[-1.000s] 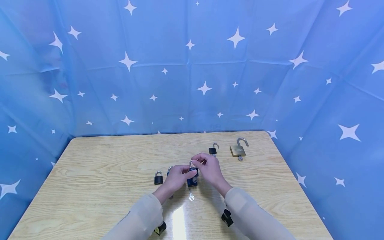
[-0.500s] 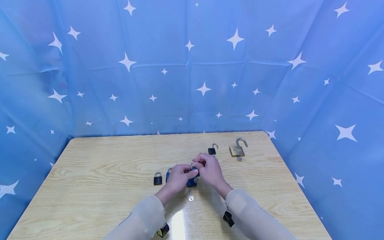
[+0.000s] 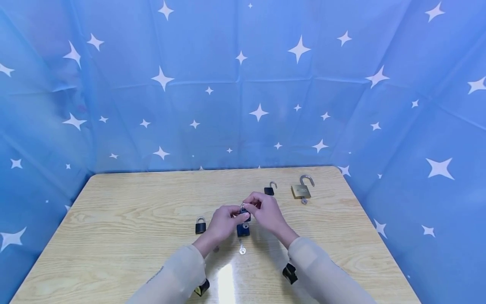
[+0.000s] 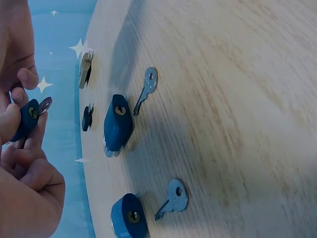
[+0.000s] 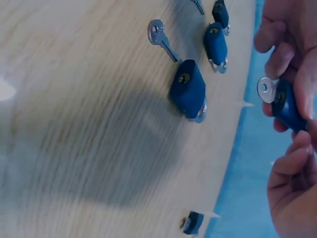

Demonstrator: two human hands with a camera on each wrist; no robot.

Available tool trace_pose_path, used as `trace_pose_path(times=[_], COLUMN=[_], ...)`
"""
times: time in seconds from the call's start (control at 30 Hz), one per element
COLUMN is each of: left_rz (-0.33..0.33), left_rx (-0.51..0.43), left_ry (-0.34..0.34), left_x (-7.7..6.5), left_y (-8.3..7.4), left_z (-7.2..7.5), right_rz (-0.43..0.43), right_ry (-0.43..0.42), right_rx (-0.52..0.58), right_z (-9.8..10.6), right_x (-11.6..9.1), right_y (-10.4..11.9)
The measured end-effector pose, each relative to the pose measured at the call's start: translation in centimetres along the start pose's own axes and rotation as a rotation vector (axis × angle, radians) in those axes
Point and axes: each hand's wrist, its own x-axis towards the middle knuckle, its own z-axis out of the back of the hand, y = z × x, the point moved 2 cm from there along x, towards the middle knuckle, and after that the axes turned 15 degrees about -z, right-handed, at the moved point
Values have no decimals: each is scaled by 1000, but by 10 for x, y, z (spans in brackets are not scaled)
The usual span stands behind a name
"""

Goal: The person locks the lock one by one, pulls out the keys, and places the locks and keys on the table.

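My left hand [image 3: 223,223] pinches the body of a small dark blue padlock [image 3: 246,216] between thumb and fingers. A round-headed key [image 5: 266,89] sticks out of the held padlock's bottom. My right hand [image 3: 267,213] grips the padlock at its metal shackle [image 3: 241,206]; in the right wrist view its fingertips are right at the lock's far end. Below the hands, a blue padlock [image 3: 243,232] lies on the table with a loose key [image 3: 242,249] in front of it. Another blue padlock [image 4: 130,216] with its own key [image 4: 174,199] is mostly hidden by my left hand in the head view.
A black closed padlock [image 3: 200,228] lies to the left on the wooden table [image 3: 133,219]. Toward the back right are a small black padlock [image 3: 269,191] and a larger brass padlock [image 3: 301,191], both with raised shackles. Behind hangs a blue star-patterned curtain [image 3: 212,105].
The held padlock and its key have risen slightly between my hands. My left hand now covers the blue padlock behind it in the head view. Both grips stay the same.
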Motion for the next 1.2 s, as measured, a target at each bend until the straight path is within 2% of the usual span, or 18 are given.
trace_pose_path(times=[0.23,0.4,0.67,0.97,1.2], left_rz=[10,22,50,81,87], left_rx=[-26,-53,-67,-86,-112], left_ry=[17,-3,-31,-83,-78], left_x=[-1,-1,-1,1,1], left_y=[6,9,9,10,8], left_z=[-4,-5,2,5,5], right_rz=[-35,-46,-118,-88,-83], right_ry=[9,-9,20,76,119], right_rx=[-31,-28,-5,-27,-2], right_z=[0,1,-2,-11,-16], right_x=[-1,-3,-7,-14,-16], right_y=[-8,-15,-31,-37,-35])
